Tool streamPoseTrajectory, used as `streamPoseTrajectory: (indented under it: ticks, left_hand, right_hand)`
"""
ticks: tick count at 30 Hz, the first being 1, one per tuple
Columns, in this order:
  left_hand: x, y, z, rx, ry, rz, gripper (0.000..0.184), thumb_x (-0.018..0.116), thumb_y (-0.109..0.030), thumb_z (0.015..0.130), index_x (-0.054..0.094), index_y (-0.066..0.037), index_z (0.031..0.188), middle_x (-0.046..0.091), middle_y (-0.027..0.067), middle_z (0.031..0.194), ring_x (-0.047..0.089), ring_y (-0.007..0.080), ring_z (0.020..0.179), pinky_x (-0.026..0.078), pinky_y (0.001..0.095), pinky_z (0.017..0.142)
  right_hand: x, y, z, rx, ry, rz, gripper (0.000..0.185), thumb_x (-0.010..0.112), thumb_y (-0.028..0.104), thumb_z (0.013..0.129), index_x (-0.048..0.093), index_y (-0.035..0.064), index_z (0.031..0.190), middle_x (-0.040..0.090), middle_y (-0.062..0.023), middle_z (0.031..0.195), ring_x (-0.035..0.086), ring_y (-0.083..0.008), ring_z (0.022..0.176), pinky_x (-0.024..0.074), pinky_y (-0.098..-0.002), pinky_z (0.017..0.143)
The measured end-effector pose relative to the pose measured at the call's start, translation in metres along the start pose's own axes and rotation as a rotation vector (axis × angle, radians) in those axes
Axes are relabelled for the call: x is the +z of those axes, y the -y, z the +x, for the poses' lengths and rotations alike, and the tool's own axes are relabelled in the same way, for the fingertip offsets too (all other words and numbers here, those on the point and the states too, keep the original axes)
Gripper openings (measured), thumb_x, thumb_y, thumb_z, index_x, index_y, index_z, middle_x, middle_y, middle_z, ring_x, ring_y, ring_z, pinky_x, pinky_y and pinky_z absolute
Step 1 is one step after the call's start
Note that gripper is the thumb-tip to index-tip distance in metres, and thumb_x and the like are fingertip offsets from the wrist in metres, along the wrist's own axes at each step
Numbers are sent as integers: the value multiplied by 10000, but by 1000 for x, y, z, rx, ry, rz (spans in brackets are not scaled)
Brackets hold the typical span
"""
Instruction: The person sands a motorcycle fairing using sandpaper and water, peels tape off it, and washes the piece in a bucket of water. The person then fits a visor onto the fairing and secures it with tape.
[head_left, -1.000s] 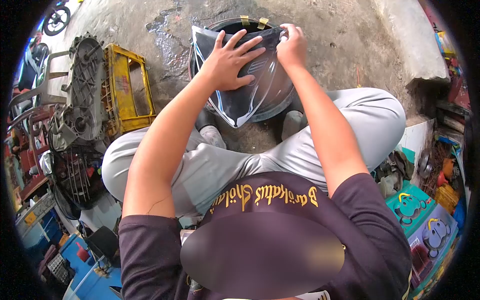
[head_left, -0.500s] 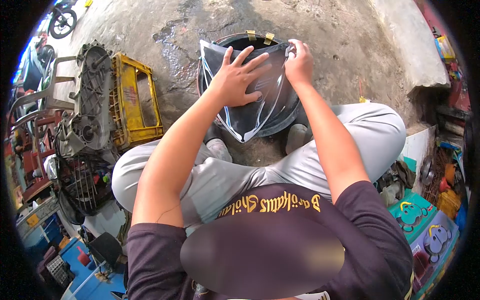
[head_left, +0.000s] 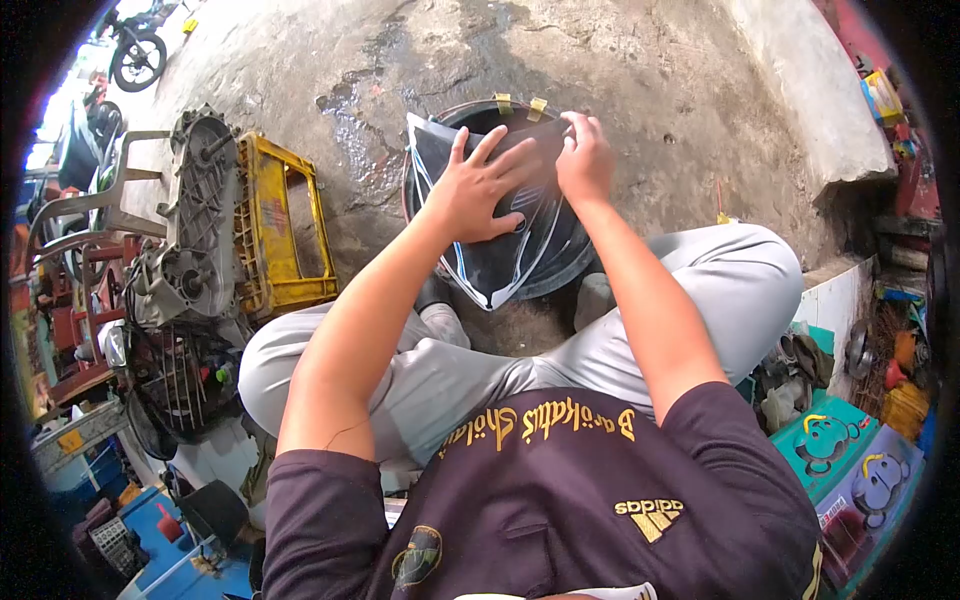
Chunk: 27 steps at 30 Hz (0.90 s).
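Note:
A dark, pointed motorcycle fairing panel with white and blue stripes lies over a round black tub, its narrow tip towards me. My left hand rests flat on the panel with its fingers spread. At the panel's upper right corner, my right hand is closed, its curled fingers gripping the edge. The fingers hide that corner, and the panel's surface beside them looks blurred. Two bits of yellowish tape show on the tub's far rim.
On my left stand a yellow crate, a metal engine casing and a grey plastic chair. Green and purple boxes lie on my right. Wet patches mark the concrete floor; a concrete ledge runs along the right.
The view has tilted, so the tub, panel and hands appear lower. My right hand has shifted slightly left relative to the tub. My left hand stays spread on the panel.

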<state>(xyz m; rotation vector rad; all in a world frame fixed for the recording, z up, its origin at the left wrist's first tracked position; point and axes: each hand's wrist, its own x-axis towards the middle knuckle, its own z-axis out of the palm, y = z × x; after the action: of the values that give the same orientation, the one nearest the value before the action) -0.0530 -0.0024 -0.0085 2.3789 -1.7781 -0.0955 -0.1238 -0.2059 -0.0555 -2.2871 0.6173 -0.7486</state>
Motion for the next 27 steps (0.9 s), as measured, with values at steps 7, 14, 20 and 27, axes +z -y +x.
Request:
streamPoseTrajectory:
  ticks: [7, 14, 20, 27]
  left_hand:
    - [2, -1, 0, 4, -18, 23, 774, 677, -515, 866, 448, -282, 1567, 288, -1, 1695, 190, 347, 1572, 99, 688, 1232]
    - [-2, -4, -1, -2, -14, 37, 765, 663, -531, 881, 446, -279, 1570, 307, 6, 1687, 202, 357, 1565, 104, 683, 1234]
    - [2, -4, 1, -12, -2, 63, 778, 635, -555, 896, 418, -273, 1588, 297, 6, 1691, 194, 352, 1569, 106, 676, 1237]
    - [3, -4, -3, -28, -46, 43, 764, 613, -522, 924, 411, -211, 1592, 281, 47, 1697, 185, 329, 1578, 104, 614, 1260]
  right_hand:
    - [6, -6, 11, -62, -90, 47, 280, 548, -27, 892, 665, 79, 1123, 654, -170, 1010, 664, -391, 966, 538, -489, 842]
    - [10, -15, 13, -85, -109, 47, 337, 592, -73, 850, 664, 67, 1148, 657, -163, 1003, 680, -354, 934, 549, -453, 832]
    - [4, 2, -2, -52, -31, 61, 330, 607, -67, 850, 663, 74, 1143, 656, -156, 999, 680, -349, 913, 549, -459, 815]
    - [1, -4, 1, -80, -68, 21, 280, 500, -1, 924, 645, 53, 1157, 645, -195, 1034, 651, -421, 970, 529, -504, 855]
